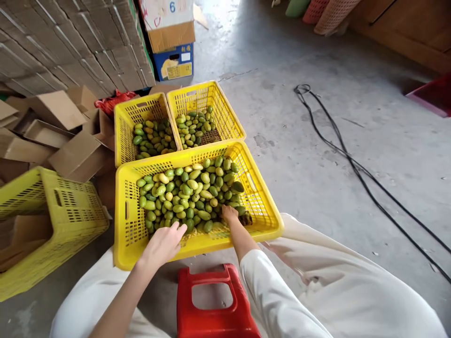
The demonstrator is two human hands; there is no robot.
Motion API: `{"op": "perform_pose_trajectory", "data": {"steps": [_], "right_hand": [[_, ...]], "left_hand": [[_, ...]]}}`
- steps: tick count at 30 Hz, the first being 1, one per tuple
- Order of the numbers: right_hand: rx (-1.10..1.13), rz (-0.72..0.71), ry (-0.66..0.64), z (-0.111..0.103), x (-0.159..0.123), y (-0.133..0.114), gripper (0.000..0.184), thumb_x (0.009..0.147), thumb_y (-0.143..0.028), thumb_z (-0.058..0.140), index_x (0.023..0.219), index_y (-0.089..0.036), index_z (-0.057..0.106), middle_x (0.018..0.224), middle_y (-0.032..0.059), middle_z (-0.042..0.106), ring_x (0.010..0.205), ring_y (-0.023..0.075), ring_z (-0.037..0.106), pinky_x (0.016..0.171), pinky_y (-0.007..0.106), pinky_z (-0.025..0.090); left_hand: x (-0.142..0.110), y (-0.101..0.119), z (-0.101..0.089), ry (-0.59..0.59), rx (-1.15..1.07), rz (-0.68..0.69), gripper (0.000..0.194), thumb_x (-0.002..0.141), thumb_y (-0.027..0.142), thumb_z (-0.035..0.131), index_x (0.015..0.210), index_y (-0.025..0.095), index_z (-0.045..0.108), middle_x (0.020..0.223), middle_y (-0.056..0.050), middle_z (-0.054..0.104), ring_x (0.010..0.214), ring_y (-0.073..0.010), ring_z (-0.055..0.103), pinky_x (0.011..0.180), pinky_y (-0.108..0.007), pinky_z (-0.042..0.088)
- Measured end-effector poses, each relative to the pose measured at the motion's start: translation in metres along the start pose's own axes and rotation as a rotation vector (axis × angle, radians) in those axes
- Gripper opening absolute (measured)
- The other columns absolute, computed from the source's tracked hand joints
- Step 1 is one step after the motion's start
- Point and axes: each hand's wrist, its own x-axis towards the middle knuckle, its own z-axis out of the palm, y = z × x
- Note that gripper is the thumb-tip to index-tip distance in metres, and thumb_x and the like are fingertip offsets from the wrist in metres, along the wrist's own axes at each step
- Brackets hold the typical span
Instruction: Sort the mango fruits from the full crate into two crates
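Oval green and yellow fruits (192, 184) lie heaped in the large yellow plastic crate (262, 192) in front of me. My left hand (168, 238) is over the crate's near rim, at the front edge of the heap. Its fingers are curled together, and whatever may be in them is hidden under the hand. To its right, my right hand (230, 214) reaches down among the fruits near the crate's right end. Those fingertips point into the heap and are mostly hidden, so their grip does not show.
Two smaller yellow crates (120, 136) with similar fruits adjoin the far side. A red stool (214, 320) stands between my knees. To the left are another yellow crate (75, 206) and loose cardboard boxes (58, 110). A black cable (343, 150) crosses the floor at right.
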Motion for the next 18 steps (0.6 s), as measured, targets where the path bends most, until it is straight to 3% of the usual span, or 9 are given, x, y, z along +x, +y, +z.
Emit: {"op": "perform_pose_trajectory", "data": {"steps": [6,9,11,14,16,18], "right_hand": [[0.180,-0.080,0.008,-0.024,0.001,0.016,0.046,0.110,-0.042,0.081,0.147,-0.018,0.072,0.148,0.0144,0.074,0.127,0.0299,0.077,0.106,0.052,0.068],[0.363,-0.183,0.006,-0.049,-0.010,0.027,0.043,0.089,-0.023,0.099,0.123,-0.013,0.074,0.123,0.0123,0.081,0.113,0.0294,0.080,0.097,0.041,0.068],[0.508,-0.270,-0.005,-0.066,-0.026,0.032,0.046,0.081,-0.020,0.102,0.114,-0.017,0.071,0.112,0.0080,0.082,0.104,0.0257,0.080,0.089,0.035,0.068],[0.751,-0.418,-0.046,-0.085,-0.064,0.037,0.051,0.076,-0.036,0.106,0.106,-0.023,0.067,0.101,0.0017,0.081,0.095,0.0193,0.079,0.085,0.031,0.068],[1.127,-0.570,-0.181,-0.092,-0.095,0.038,0.063,0.064,-0.041,0.113,0.104,-0.025,0.067,0.098,-0.0015,0.079,0.090,0.0170,0.077,0.086,0.032,0.067],[1.310,-0.652,-0.277,-0.096,-0.124,0.038,0.066,0.060,-0.046,0.115,0.105,-0.026,0.071,0.099,-0.0025,0.078,0.088,0.0152,0.076,0.088,0.032,0.066]], "left_hand": [[-0.001,-0.009,0.000,0.092,0.008,-0.051,0.047,0.105,0.003,0.047,0.143,0.017,0.071,0.134,-0.020,0.078,0.110,-0.0332,0.087,0.092,-0.039,0.065],[0.000,-0.008,0.002,0.159,-0.020,-0.064,0.045,0.105,0.005,0.049,0.143,0.017,0.070,0.132,-0.020,0.079,0.105,-0.0345,0.088,0.085,-0.039,0.065],[0.002,-0.009,0.006,0.245,-0.088,-0.087,0.044,0.107,0.010,0.048,0.146,0.016,0.068,0.134,-0.022,0.079,0.103,-0.0366,0.088,0.082,-0.041,0.064],[0.007,-0.014,0.015,0.461,-0.322,-0.098,0.038,0.113,0.029,0.049,0.146,0.018,0.063,0.130,-0.022,0.082,0.104,-0.0396,0.087,0.083,-0.045,0.064],[0.011,-0.019,0.022,0.606,-0.548,-0.105,0.034,0.111,0.043,0.052,0.135,0.020,0.062,0.117,-0.019,0.083,0.106,-0.0409,0.085,0.089,-0.049,0.064],[0.016,-0.023,0.026,0.707,-0.804,-0.102,0.033,0.106,0.052,0.057,0.122,0.023,0.061,0.115,-0.018,0.082,0.110,-0.0398,0.082,0.093,-0.050,0.064]]}}
